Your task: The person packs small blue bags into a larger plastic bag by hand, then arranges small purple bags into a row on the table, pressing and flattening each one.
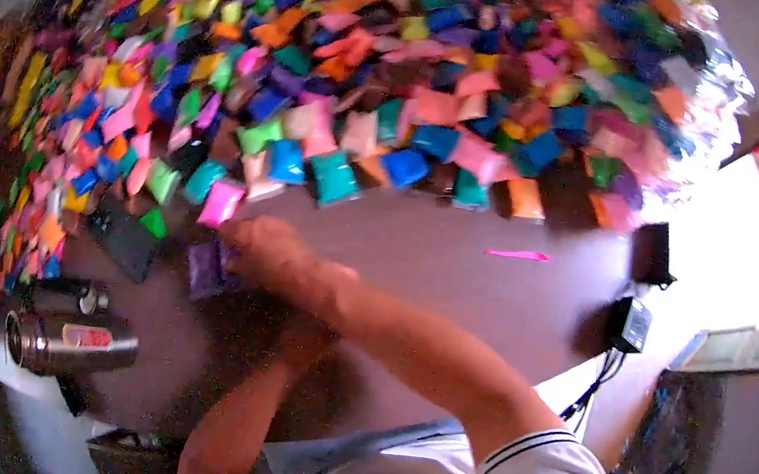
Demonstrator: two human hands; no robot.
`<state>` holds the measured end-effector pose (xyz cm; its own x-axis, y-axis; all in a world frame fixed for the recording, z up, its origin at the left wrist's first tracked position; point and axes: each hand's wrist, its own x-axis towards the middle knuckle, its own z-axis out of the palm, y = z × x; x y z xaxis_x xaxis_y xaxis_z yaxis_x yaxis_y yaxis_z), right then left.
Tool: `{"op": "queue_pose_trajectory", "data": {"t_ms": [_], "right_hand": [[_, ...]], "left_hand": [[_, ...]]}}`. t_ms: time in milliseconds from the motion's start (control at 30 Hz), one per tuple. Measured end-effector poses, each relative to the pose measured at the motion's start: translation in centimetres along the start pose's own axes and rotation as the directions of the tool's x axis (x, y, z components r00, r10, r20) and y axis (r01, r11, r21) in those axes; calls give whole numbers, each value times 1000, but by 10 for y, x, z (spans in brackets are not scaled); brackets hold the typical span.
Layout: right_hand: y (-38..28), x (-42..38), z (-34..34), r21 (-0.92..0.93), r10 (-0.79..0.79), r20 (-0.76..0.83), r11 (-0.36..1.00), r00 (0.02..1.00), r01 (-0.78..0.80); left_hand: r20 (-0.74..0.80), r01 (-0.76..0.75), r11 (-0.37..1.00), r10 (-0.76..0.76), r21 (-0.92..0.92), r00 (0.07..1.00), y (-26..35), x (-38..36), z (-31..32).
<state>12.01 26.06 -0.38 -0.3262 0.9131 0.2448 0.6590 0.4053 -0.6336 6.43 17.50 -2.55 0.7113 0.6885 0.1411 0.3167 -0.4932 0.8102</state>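
My right hand (266, 248) is stretched across to the left and smeared by motion. It lies over or against a small purple packet (206, 269) on the brown table (423, 275); I cannot make out whether the fingers grip it. Just above that hand is a glossy pink packet (221, 202) at the front edge of the pile. My left hand (313, 327) is below the right forearm, which crosses over it. Its fingers are mostly hidden, so whatever it holds does not show.
A large heap of small colourful packets (334, 178) covers the table's far and left sides. A dark flat object (123, 238) and a steel flask (71, 343) are at left. A pink plastic strip (517, 254) lies at right, near a black power adapter (629, 325) with cables.
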Motion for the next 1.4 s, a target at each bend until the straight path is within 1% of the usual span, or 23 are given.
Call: {"op": "queue_pose_trajectory", "data": {"t_ms": [167, 300, 367, 433, 467, 500, 533, 600, 633, 667, 700, 733, 767, 800, 833, 867, 900, 967, 1100, 1167, 1300, 1367, 1400], "right_hand": [[4, -8, -4, -36, -98, -101, 995, 990, 94], [-22, -28, -39, 54, -43, -276, 997, 960, 60], [-28, -44, -54, 133, 42, -496, 991, 868, 29], [-20, -69, -72, 109, 97, -551, 993, 829, -43], [-8, -80, -79, 96, 150, -547, 989, 824, -117], [6, -90, -90, 16, 131, -603, 988, 787, -152], [21, -106, -105, 12, 116, -618, 990, 778, -137], [44, -130, -136, -142, 119, -707, 942, 697, -305], [66, -137, -147, -163, 222, -745, 854, 630, -494], [94, -148, -158, 256, 402, -788, 902, 465, -346], [98, -154, -186, -161, -3, -909, 924, 416, -347], [110, -171, -208, -168, 64, -900, 863, 432, -477], [138, -181, -223, -143, 77, -932, 820, 353, -555], [167, -190, -241, -220, -29, -946, 789, 323, -573], [170, -196, -256, -146, 72, -953, 741, 294, -656], [163, -204, -270, -125, 181, -917, 718, 356, -685], [197, -209, -281, -100, 296, -903, 563, 313, -821], [250, -223, -289, -163, 229, -893, 638, 388, -752], [263, -219, -301, -237, 265, -822, 644, 503, -727], [276, -220, -303, -483, 133, -784, 485, 607, -729], [305, -227, -306, -450, 205, -758, 523, 620, -724], [307, -224, -303, -450, -6, -875, 382, 484, -807], [307, -225, -304, -456, -9, -872, 380, 490, -805]], "left_hand": [[46, -89, 995, 87, 34, 995, -4, 1, -7], [178, 151, 934, -96, -324, 979, -53, 4, 4], [226, 209, 890, -124, -405, 966, -45, 4, 11], [-67, 141, 844, -204, -517, 977, -11, -3, 16], [-67, 138, 842, -202, -521, 977, -9, -2, 10], [-159, -68, 982, 40, -174, 986, -9, 2, 2], [-155, -261, 943, 295, 205, 943, -7, 5, -4], [-141, -223, 962, 246, 159, 959, 17, 13, -10], [-123, -183, 976, 197, 117, 973, 26, 16, -12], [-139, -235, 964, 251, 126, 958, 27, 17, -13], [-144, -231, 965, 248, 125, 958, 30, 18, -15], [-132, -215, 970, 230, 114, 964, 33, 19, -17], [-118, -197, 975, 209, 104, 971, 36, 19, -18], [-120, -192, 976, 204, 103, 972, 39, 19, -19], [-113, -177, 978, 189, 106, 975, 42, 19, -20], [-106, -162, 981, 174, 110, 979, 43, 19, -21], [-106, -158, 981, 170, 112, 980, 43, 19, -21], [-105, -161, 982, 171, 103, 980, 41, 20, -21], [-112, -163, 983, 173, 89, 979, 35, 21, -20], [-126, -161, 985, 168, 67, 978, 31, 20, -17], [-126, -158, 985, 167, 75, 978, 37, 21, -20], [-127, -168, 984, 175, 67, 976, 37, 21, -20], [-132, -167, 984, 174, 61, 976, 40, 21, -21]]}}
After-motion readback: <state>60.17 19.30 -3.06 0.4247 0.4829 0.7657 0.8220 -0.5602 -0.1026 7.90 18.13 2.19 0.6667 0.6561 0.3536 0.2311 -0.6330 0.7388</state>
